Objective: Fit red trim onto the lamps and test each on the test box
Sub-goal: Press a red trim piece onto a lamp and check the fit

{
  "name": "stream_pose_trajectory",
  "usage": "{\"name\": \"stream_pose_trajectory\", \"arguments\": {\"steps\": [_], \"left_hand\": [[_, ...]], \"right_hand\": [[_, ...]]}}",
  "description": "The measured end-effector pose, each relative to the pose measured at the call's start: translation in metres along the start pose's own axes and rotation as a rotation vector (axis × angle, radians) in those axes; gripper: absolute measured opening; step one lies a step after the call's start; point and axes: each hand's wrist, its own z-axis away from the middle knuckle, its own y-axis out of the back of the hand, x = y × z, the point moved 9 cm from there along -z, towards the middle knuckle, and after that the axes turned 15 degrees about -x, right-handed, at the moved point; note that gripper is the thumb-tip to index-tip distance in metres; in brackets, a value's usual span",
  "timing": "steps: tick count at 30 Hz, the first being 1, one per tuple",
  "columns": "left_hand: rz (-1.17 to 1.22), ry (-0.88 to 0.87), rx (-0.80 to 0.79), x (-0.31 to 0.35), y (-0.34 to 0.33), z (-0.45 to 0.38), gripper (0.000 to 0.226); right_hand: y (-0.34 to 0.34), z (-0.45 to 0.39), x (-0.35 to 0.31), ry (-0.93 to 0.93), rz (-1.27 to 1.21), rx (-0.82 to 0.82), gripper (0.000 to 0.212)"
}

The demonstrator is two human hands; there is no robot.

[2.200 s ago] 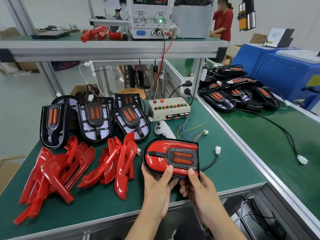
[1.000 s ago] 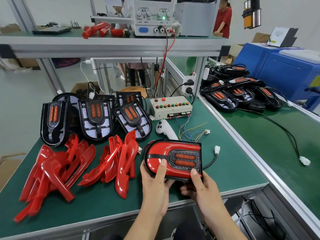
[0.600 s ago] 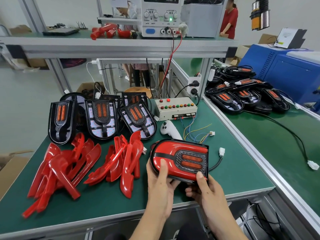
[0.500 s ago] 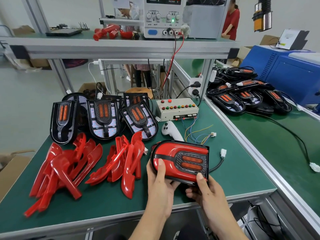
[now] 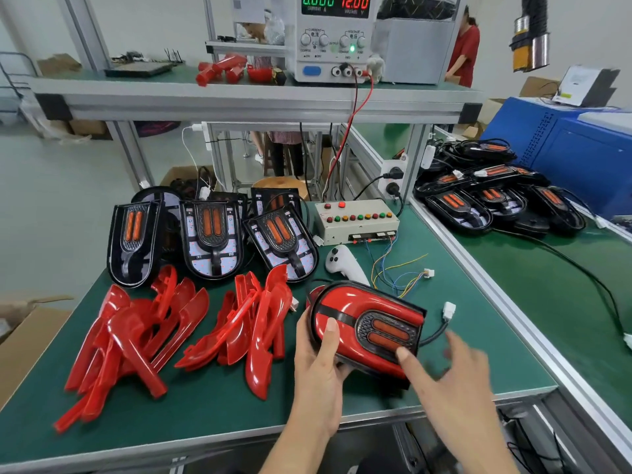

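One trimmed lamp (image 5: 366, 328); one test box (image 5: 355, 220); one power supply (image 5: 333, 37); two hands.

The one camera on my head looks forward and down from close above the green bench (image 5: 205, 405), my hands low in frame, with the shelf (image 5: 239, 97) and side table (image 5: 564, 285) beyond.

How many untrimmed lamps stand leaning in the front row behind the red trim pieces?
3: left lamp, middle lamp, right lamp. More lamps sit partly hidden behind them, so the stack's full total cannot be told.
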Motion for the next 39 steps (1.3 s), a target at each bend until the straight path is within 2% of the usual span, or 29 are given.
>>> {"name": "stream_pose_trajectory", "arguments": {"steps": [1,2,4,5,7,10,12,14,16,18,20,23,29,33,39], "left_hand": [[-0.056,0.001,-0.02,0.002,-0.001,-0.002,0.044],[-0.117,0.008,-0.026,0.004,-0.002,-0.003,0.047],[-0.24,0.004,-0.025,0.008,-0.002,-0.007,0.062],[-0.299,-0.017,-0.041,0.011,-0.005,-0.009,0.066],[-0.41,-0.079,-0.074,0.023,-0.013,-0.012,0.063],[-0.478,-0.106,-0.087,0.037,-0.018,-0.019,0.056],[-0.491,-0.104,-0.076,0.044,-0.017,-0.024,0.055],[-0.474,-0.111,-0.031,0.051,-0.016,-0.027,0.054],[-0.43,-0.114,0.012,0.053,-0.013,-0.028,0.042],[-0.42,-0.102,0.001,0.053,-0.016,-0.028,0.025],[-0.424,-0.06,-0.019,0.051,-0.021,-0.028,0.018],[-0.496,0.004,-0.012,0.046,-0.02,-0.029,0.013],[-0.507,0.015,-0.082,0.042,-0.026,-0.034,0.033],[-0.532,0.001,-0.094,0.041,-0.026,-0.032,0.018],[-0.539,-0.037,-0.135,0.04,-0.028,-0.033,0.02]], "right_hand": [[0.016,0.002,-0.018,0.055,0.086,0.096,0.083],[0.027,0.004,-0.04,0.152,0.148,0.167,0.082],[0.031,-0.001,-0.093,0.404,0.292,0.181,0.07],[0.027,-0.009,-0.116,0.494,0.353,0.114,0.068],[0.009,-0.03,-0.148,0.562,0.439,-0.135,0.064],[-0.011,-0.057,-0.168,0.525,0.478,-0.504,0.05],[-0.016,-0.067,-0.175,0.497,0.381,-0.632,0.043],[-0.017,-0.073,-0.181,0.497,0.297,-0.625,0.039],[-0.017,-0.078,-0.182,0.493,0.208,-0.582,0.04],[-0.014,-0.081,-0.178,0.483,0.08,-0.538,0.04],[-0.011,-0.083,-0.17,0.446,-0.027,-0.509,0.038],[-0.01,-0.083,-0.161,0.413,-0.038,-0.511,0.037],[-0.017,-0.078,-0.157,0.384,-0.139,-0.707,0.008],[-0.019,-0.073,-0.154,0.379,-0.274,-0.749,0.011],[-0.022,-0.073,-0.142,0.323,-0.404,-0.733,0.011]]}}
